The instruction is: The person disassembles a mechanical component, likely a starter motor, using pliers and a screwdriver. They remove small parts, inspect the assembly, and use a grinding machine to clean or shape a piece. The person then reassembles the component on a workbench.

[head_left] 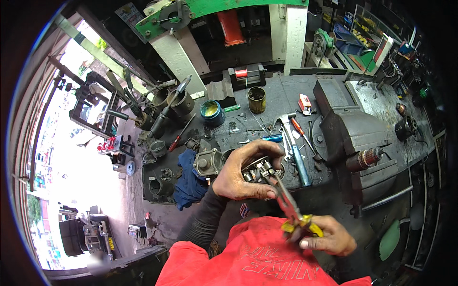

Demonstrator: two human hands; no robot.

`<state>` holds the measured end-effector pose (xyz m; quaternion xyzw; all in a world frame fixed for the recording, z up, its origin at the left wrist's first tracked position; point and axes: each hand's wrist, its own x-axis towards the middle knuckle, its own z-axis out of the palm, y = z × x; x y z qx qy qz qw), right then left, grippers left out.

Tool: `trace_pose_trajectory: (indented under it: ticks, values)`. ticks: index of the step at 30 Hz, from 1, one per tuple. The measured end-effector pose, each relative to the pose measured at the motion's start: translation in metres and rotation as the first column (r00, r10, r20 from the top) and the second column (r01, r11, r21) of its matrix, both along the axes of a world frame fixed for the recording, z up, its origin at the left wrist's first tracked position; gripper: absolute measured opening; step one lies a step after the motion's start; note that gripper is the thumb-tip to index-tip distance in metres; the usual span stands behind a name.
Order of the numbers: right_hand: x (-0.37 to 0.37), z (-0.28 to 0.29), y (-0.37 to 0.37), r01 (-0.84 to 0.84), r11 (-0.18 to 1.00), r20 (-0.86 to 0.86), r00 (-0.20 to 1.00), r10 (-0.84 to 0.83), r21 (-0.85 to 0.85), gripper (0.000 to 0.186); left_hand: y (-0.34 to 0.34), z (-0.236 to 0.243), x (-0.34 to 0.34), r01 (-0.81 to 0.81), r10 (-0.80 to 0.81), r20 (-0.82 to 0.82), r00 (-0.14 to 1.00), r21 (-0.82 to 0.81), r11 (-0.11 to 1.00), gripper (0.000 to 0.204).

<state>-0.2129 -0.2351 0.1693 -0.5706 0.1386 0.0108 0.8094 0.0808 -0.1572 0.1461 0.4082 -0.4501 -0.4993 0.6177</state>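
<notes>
My left hand (pixel 234 177) is curled around a small round metal brush holder (pixel 261 169), with fingers over its far side and thumb along its near side. Springs and small blocks show inside it. In my right hand (pixel 331 237) are long-nosed pliers (pixel 290 204) with yellow handles, gripped near my red shirt. Their jaws point up and left and reach the brush holder beside a brown block; whether they pinch it I cannot tell. Just left of my left hand, a grey metal housing (pixel 208 163) rests on the bench, next to a blue cloth (pixel 187 181).
A big vise (pixel 355 133) stands at the right with a copper-wound armature (pixel 365 159) at its jaws. A hammer (pixel 299 162), a red screwdriver (pixel 298 126) and wrenches lie ahead. Farther back are a blue tub of grease (pixel 212 113), a rusty can (pixel 256 101) and a wire spool (pixel 241 73).
</notes>
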Motion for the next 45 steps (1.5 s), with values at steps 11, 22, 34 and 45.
trace_pose_trajectory:
  ticks: [11,22,34,45]
  values:
    - [0.013,0.09,-0.035,-0.122,-0.626,-0.067,0.992,-0.111,-0.77,0.027,0.002,0.01,0.012,0.287,-0.279,0.476,0.834,0.058,0.956,0.047]
    - [0.028,0.095,-0.039,-0.109,-0.627,-0.125,0.992,-0.018,-0.771,0.022,0.004,0.009,0.015,0.389,-0.352,0.594,0.723,0.071,0.919,0.053]
    - [-0.002,0.022,-0.031,-0.075,-0.283,-0.01,0.975,-0.224,-0.956,0.033,0.007,-0.003,0.012,0.191,-0.204,0.621,0.757,0.089,0.978,0.056]
    - [0.06,-0.209,-0.111,-0.074,0.002,-0.056,0.722,-0.69,-0.997,0.036,0.016,-0.025,-0.015,0.108,-0.104,-0.055,0.993,0.061,0.992,0.077]
